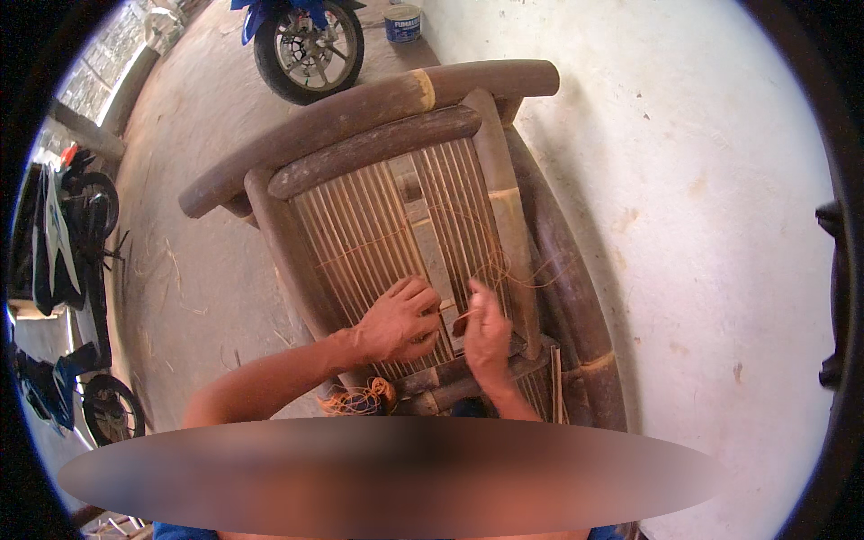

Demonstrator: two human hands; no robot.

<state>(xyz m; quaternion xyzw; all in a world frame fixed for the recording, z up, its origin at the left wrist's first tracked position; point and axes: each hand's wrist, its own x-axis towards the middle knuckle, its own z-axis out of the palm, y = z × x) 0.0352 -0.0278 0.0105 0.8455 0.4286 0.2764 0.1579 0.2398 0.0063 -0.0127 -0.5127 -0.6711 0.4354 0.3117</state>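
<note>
Bamboo chair (483, 148) sits between the motorcycles (61, 243) on the left and the white wall (720, 270) on the right, its slats (342, 216) beneath both hands. At its lower left lies a tangled orange string bundle (364, 396); pulling without first freeing the loops could form a knot. Next, the left hand (403, 319) lies palm down over the slats, fingers curled; whether they grip anything cannot be told. The left forearm (279, 373) slants in from lower left. Between the hands, slats stand apart; uneven tension could skew them. The right hand (484, 337) points up the chair, thumb raised, fingers bent; a grip on string is likely but cannot be confirmed. Farther right, loose string loops (498, 267) could snag on slat edges if drawn quickly.
</note>
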